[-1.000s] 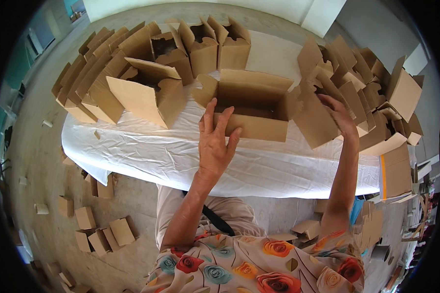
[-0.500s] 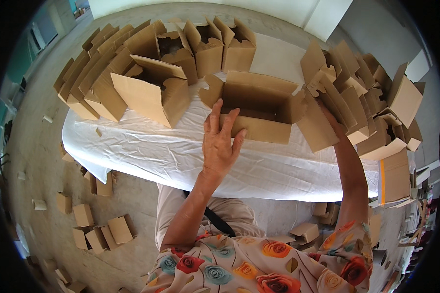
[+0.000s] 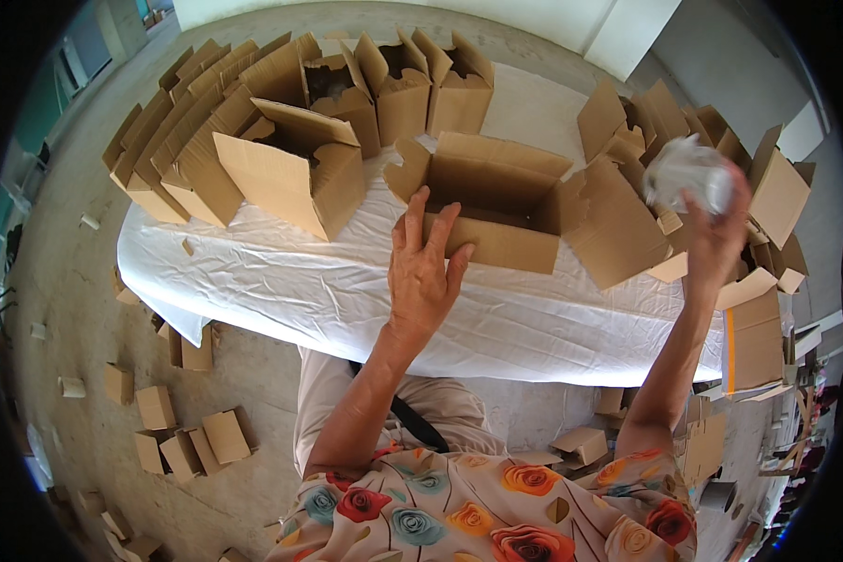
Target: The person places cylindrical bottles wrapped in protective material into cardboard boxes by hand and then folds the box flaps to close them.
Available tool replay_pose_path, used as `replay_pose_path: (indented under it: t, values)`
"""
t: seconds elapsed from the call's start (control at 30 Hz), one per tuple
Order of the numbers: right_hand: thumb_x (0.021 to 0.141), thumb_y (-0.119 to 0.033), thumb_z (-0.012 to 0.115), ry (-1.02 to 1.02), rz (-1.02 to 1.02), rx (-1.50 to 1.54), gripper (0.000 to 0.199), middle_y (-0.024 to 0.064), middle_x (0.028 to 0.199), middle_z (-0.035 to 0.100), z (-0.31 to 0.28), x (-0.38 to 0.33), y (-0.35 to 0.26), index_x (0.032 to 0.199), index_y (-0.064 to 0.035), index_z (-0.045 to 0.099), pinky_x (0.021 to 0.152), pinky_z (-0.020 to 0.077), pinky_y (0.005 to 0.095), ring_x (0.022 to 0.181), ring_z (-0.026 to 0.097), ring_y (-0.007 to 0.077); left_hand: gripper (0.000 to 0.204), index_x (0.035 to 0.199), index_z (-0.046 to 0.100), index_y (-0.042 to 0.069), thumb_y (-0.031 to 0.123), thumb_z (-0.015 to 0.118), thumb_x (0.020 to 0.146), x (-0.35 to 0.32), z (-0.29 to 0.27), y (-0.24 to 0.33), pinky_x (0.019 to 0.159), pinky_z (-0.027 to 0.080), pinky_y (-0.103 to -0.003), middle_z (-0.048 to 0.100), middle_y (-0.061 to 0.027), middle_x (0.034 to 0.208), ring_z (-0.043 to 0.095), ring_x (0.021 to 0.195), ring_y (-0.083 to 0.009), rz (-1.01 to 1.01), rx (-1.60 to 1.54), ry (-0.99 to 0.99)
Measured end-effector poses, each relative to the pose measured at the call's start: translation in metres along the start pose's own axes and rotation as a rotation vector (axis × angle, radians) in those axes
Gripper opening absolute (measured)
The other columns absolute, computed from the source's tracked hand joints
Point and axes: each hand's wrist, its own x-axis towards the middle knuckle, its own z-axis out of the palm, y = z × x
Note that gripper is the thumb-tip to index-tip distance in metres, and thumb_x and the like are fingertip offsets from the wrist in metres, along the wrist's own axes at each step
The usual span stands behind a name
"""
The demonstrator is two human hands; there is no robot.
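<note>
Lifting your right hand [image 3: 717, 225] above the boxes at the right, you hold a crumpled, clear and whitish plastic-wrapped bundle [image 3: 688, 178]. Your fingers curl round its near and right sides with the thumb in front; motion blur hides exactly how the fingertips sit, and you cannot tell from here what the wrapping contains.

Your left hand [image 3: 426, 267] is spread, back upward, with gaps between the fingers. Its fingers lie at the left end of the near wall of a long, open-topped brown cardboard box [image 3: 510, 248], two of them reaching its rim, the thumb lower against the wall. Whether they pinch the cardboard, you cannot tell.

That box stands in front of you on a table spread with a wrinkled white cloth [image 3: 347, 295], its flaps raised and its inside shadowed. Just beside its right end leans a broad brown cardboard panel [image 3: 618, 229], near the crowded group of open brown boxes [image 3: 777, 197] at the right. To your left stands another open brown box with a wide raised flap [image 3: 262, 183], with more upright brown boxes [image 3: 403, 108] behind it. Small brown cartons [image 3: 227, 437] lie on the grey floor [image 3: 281, 393], below the table to your left.
</note>
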Motion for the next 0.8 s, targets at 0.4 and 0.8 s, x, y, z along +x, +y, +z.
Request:
replay_pose_path:
  t: [0.4,0.8]
  values:
    - [0.071,-0.007,0.075,-0.374,0.233,0.427,0.059,0.0121,0.113,0.056,0.11,-0.057,-0.073,0.121,-0.0067,0.044,0.086,0.0474,0.0343,0.101,0.057,0.0224,0.045,0.129,0.049,0.011,0.021,0.063,0.087,-0.001,-0.001,-0.001,0.096,0.041,-0.045,0.031,-0.0195,0.142,0.041,0.12,-0.041,-0.016,0.009,-0.011]
    - [0.083,-0.025,0.067,-0.568,0.29,0.102,0.058,0.0269,0.119,0.053,0.142,-0.07,-0.036,0.124,0.0036,0.038,0.091,0.0437,0.0422,0.108,0.054,0.041,0.045,0.129,0.049,0.011,0.024,0.063,0.088,-0.003,0.002,-0.004,0.098,0.038,-0.046,0.03,-0.0199,0.143,0.04,0.122,-0.0416,-0.002,0.001,0.005]
